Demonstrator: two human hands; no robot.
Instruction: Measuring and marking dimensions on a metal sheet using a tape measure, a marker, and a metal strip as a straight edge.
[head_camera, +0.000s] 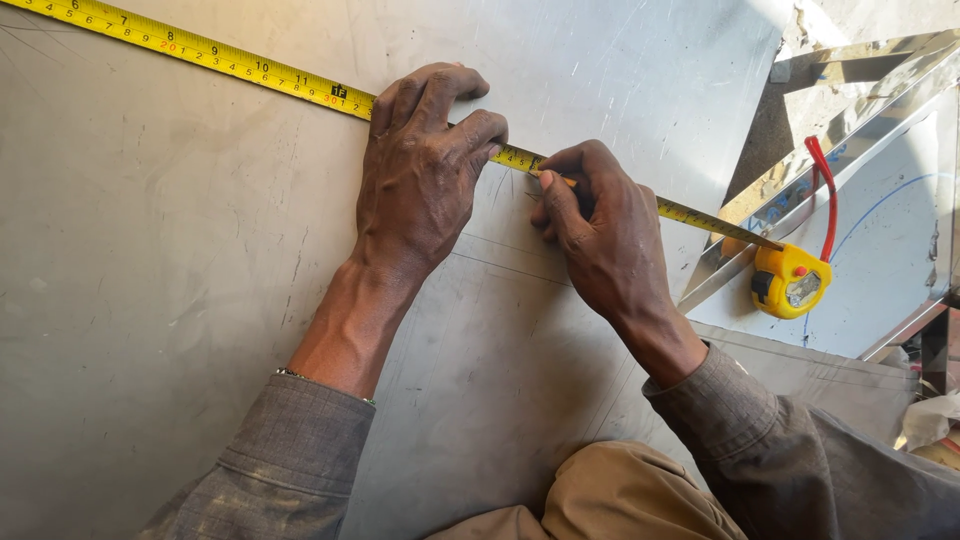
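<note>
Grey sheet metal (180, 250) serves as the surface. Yellow tape measure (230, 60) runs diagonally from upper left to its case (790, 282) at right. Left hand (420, 170) presses flat on the tape, fingers spread. Right hand (600, 230), just beside it, pinches what appears a marking tool against the tape's edge.

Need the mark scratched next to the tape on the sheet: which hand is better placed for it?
Probably the right hand: its fingertips pinch something thin at the tape measure's edge on the metal sheet. The left hand is pressing the tape flat.
</note>
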